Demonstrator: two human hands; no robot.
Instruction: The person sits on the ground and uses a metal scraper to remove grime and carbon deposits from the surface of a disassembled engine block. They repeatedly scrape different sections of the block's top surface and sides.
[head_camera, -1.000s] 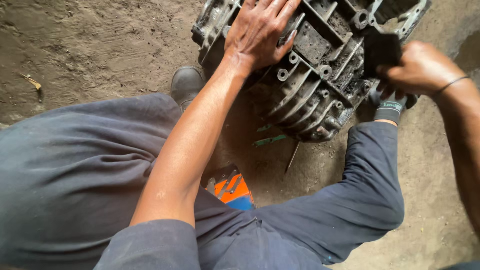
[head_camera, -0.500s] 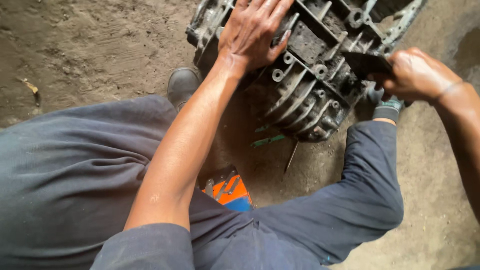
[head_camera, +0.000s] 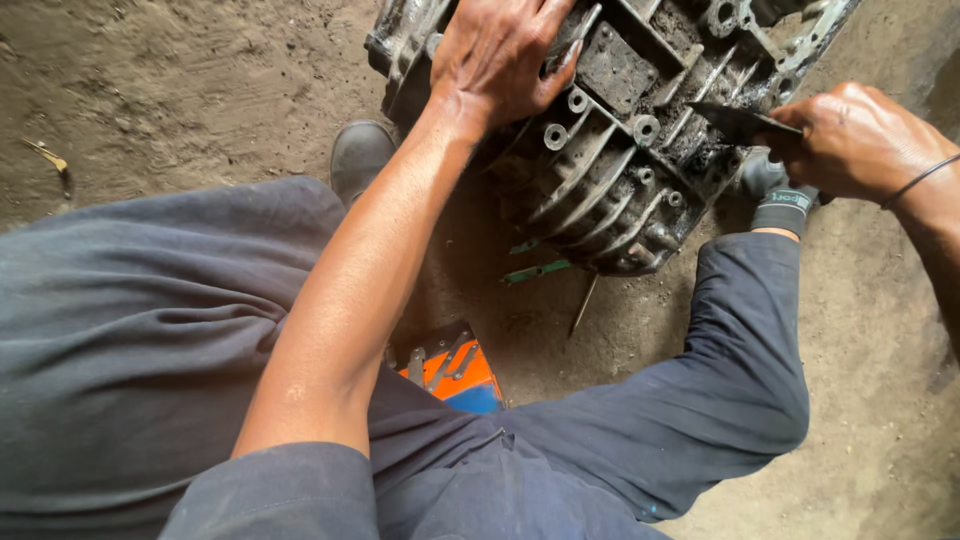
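Note:
A dirty grey ribbed metal engine casing (head_camera: 620, 170) lies on the dirt floor between my legs. My left hand (head_camera: 500, 55) presses flat on its upper left part, fingers spread over the ribs. My right hand (head_camera: 860, 140) is closed on a flat dark metal scraper (head_camera: 740, 120), whose blade points left and rests against the casing's right side. A thin band circles my right wrist.
My dark blue trouser legs (head_camera: 720, 400) frame the casing, with a grey shoe (head_camera: 358, 155) at its left and a grey sock (head_camera: 785, 205) at its right. An orange and blue tool case (head_camera: 455, 375) lies by my thigh. Green-handled tools (head_camera: 535, 270) and a thin rod (head_camera: 583, 305) lie on the dirt.
My right hand has shifted lower on the casing's right side, and the scraper now lies flatter with its blade pointing left. My left hand stays pressed on the casing.

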